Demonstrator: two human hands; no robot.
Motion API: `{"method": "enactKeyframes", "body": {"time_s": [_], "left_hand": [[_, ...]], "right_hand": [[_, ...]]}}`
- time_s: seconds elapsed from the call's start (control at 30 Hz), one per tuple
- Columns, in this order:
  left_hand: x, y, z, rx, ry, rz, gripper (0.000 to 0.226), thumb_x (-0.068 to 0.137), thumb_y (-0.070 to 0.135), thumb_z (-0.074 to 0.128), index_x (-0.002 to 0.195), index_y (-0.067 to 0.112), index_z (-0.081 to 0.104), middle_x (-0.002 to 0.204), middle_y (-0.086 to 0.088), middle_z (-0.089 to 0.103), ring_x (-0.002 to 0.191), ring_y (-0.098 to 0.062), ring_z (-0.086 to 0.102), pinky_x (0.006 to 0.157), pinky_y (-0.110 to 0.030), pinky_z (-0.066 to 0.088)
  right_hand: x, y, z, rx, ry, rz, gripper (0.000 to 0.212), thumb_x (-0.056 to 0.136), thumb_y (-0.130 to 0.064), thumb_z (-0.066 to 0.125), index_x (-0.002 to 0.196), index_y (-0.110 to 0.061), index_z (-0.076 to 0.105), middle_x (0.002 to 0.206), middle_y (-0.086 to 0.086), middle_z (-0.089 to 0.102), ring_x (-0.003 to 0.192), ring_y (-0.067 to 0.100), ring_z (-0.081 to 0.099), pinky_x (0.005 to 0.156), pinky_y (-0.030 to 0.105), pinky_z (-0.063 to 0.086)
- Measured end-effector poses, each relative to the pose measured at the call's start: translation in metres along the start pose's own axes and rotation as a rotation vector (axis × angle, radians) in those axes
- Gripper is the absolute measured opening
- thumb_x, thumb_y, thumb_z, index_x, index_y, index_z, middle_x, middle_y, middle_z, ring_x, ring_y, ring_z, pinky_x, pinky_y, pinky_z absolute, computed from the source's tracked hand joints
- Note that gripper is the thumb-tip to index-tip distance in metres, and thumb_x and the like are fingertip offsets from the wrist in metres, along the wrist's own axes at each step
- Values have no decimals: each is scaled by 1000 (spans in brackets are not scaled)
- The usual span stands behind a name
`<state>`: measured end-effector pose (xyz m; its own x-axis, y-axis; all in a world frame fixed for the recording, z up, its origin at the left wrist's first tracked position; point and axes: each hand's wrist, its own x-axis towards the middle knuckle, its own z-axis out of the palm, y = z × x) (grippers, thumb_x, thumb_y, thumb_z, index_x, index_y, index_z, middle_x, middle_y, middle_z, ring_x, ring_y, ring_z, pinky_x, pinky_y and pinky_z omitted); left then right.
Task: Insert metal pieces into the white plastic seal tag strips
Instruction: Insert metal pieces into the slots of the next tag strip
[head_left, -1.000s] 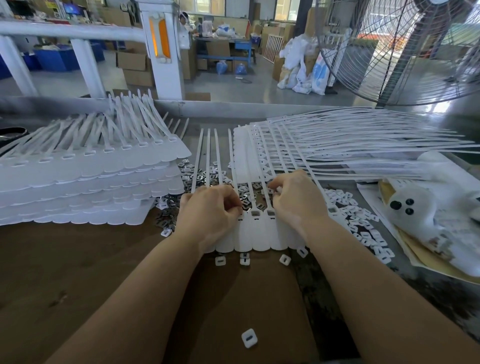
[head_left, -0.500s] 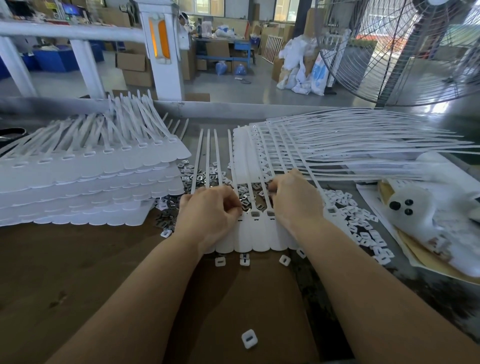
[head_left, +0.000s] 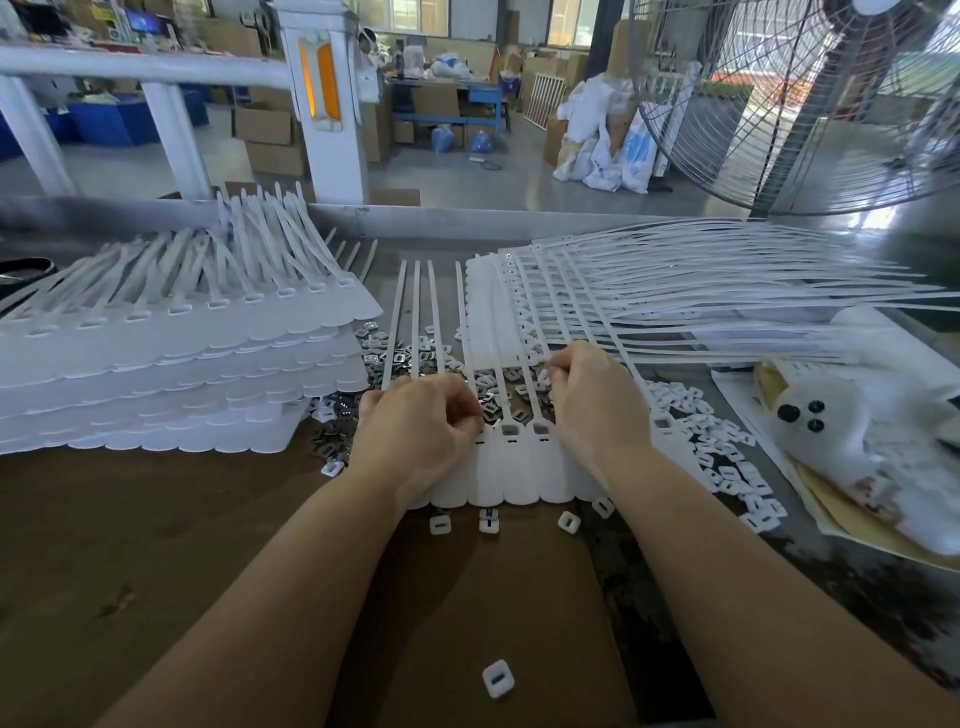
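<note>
I see my left hand (head_left: 421, 426) and right hand (head_left: 592, 400), fingers curled, contents hidden, resting on the tag strip (head_left: 519, 467); its tails run away from me, metal pieces (head_left: 498, 400) lie between them.

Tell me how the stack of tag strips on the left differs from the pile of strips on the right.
The left stack is squared up in several neat layers with its tag heads facing the person; the right pile is fanned out loosely, tails splaying to the right. The left stack's tails rise up and away at the back, while the right pile's lie nearly flat. The left stack sits thicker; the right pile is spread wider. Both are white plastic seal tag strips on the same table.
</note>
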<state>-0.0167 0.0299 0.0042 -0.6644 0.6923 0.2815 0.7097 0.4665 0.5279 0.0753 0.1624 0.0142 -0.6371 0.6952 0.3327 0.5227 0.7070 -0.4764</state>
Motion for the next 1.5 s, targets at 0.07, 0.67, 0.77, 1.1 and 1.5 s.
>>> {"method": "enactKeyframes", "body": {"time_s": [0.07, 0.67, 0.77, 1.1, 1.5], "left_hand": [[-1, 0, 0, -4, -1, -5, 20, 85, 32, 62, 70, 42, 52, 72, 23, 55, 89, -7, 51, 89, -32, 27], [-1, 9, 2, 43, 52, 93, 8, 86, 31, 59, 85, 36, 65, 84, 20, 52, 93, -5, 40, 83, -27, 18], [-1, 7, 2, 19, 43, 84, 7, 85, 32, 61, 82, 38, 62, 80, 22, 49, 92, -3, 39, 81, -27, 18], [-1, 6, 4, -4, 40, 78, 13, 84, 33, 62, 78, 42, 57, 79, 23, 49, 93, -5, 41, 82, -28, 18], [-3, 7, 3, -27, 35, 69, 14, 84, 32, 62, 76, 42, 57, 79, 22, 51, 92, -4, 41, 75, -24, 13]], "right_hand": [[-2, 0, -3, 69, -16, 0, 21, 98, -17, 43, 109, -12, 59, 106, 3, 61, 91, 16, 54, 76, 28, 43], [-22, 1, -6, 450, -12, -68, 8, 79, -11, 70, 80, -19, 72, 68, -11, 66, 70, 4, 65, 68, 15, 52], [-22, 0, -4, 462, -33, -77, 10, 79, -10, 71, 82, -20, 70, 71, -16, 64, 72, -2, 64, 69, 10, 50], [-21, -4, -2, 422, -188, -132, 10, 84, -10, 65, 87, -17, 72, 81, -8, 66, 83, 8, 63, 83, 26, 51], [-19, -7, -2, 320, -266, -76, 7, 86, -22, 63, 88, -23, 69, 95, -4, 64, 92, 12, 58, 86, 34, 48]]}}
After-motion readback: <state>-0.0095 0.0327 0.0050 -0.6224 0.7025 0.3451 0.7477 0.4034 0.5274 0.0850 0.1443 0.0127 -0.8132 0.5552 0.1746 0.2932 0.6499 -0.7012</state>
